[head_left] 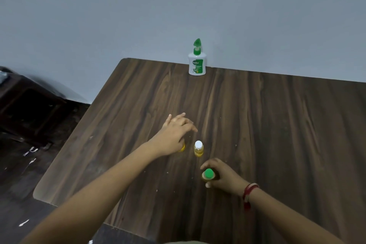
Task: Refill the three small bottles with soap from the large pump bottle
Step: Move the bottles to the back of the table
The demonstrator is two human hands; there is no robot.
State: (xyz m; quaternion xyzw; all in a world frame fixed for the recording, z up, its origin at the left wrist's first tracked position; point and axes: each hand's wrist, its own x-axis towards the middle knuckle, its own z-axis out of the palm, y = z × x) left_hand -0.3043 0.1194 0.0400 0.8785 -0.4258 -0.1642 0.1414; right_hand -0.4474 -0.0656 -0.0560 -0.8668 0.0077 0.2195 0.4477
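A large white pump bottle (196, 64) with a green pump and label stands at the table's far edge against the wall. A small bottle with a white cap (198, 148) holds yellow liquid and stands mid-table, untouched. Just left of it, a second small yellow bottle (182, 147) is mostly hidden under my left hand (175, 134), whose fingers are spread and relaxed above it. My right hand (219, 176) grips a third small bottle with a green cap (208, 174) nearer to me.
The dark wood-grain table (277, 125) stretches wide to the right. Its left edge and rounded corner drop to a dark floor (29, 164). A dark wooden piece of furniture (25, 101) stands at the left. A grey wall backs the table.
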